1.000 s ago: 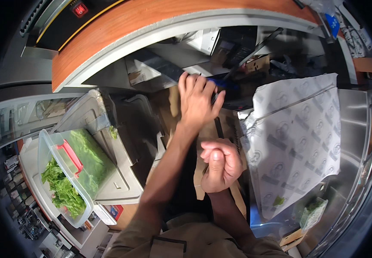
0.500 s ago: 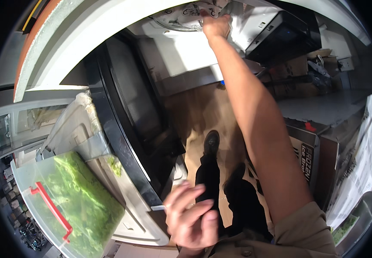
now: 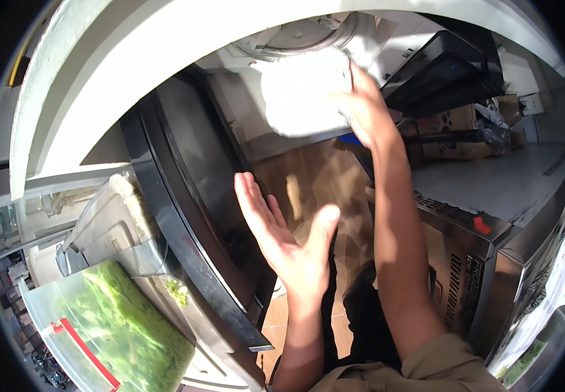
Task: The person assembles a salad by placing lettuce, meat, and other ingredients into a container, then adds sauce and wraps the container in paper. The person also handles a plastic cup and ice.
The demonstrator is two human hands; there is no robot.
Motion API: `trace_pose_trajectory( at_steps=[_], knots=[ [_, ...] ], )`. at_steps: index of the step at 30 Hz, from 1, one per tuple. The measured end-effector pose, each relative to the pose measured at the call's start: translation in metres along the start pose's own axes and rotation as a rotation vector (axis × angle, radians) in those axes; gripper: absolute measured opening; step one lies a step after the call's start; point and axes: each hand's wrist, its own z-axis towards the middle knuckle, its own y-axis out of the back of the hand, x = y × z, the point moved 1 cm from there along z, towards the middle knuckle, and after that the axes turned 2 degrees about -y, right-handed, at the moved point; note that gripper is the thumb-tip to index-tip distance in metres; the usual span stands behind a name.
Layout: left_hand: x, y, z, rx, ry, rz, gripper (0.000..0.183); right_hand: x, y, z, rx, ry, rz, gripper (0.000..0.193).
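Note:
My right hand grips the right edge of a white, round-cornered item, thumb on its near face. Glare washes out its surface, so I cannot tell its exact kind. Just beyond it is a round, clear-rimmed opening in a white surface. My left hand is raised lower down, with nothing in it. Its fingers are stretched and the thumb stands wide apart. A gap separates it from the white item.
At lower left, a clear tub of leafy greens with a red handle rests on a greyish lid. Beside it runs a black glass-fronted unit. A black box-shaped device hangs upper right, above a metal counter. A white ledge arches overhead.
My right hand has drawn back from the printed wrapping at the top and now holds the white item nearer me. My left hand has risen and its curled fingers have straightened.

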Motion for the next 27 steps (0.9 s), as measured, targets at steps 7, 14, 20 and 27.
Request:
trace_pose_trajectory(
  at_steps=[7, 14, 20, 27],
  knots=[
    [0.02, -0.007, 0.009, -0.152, 0.214, -0.397, 0.07, 0.036, -0.012, -0.026, 0.56, -0.203, -0.038, 0.057],
    [0.06, 0.012, -0.046, -0.143, 0.37, -0.406, 0.059, -0.034, -0.051, 0.188, -0.28, 0.061, -1.201, 0.045],
    [0.068, 0.023, -0.057, 0.107, 0.452, -0.421, 0.068, -0.057, -0.054, 0.22, -0.343, -0.072, -1.266, 0.041],
    [0.089, 0.029, -0.083, 0.247, 0.535, -0.456, 0.065, -0.064, -0.066, 0.224, -0.375, -0.025, -1.205, 0.037]
  ],
)
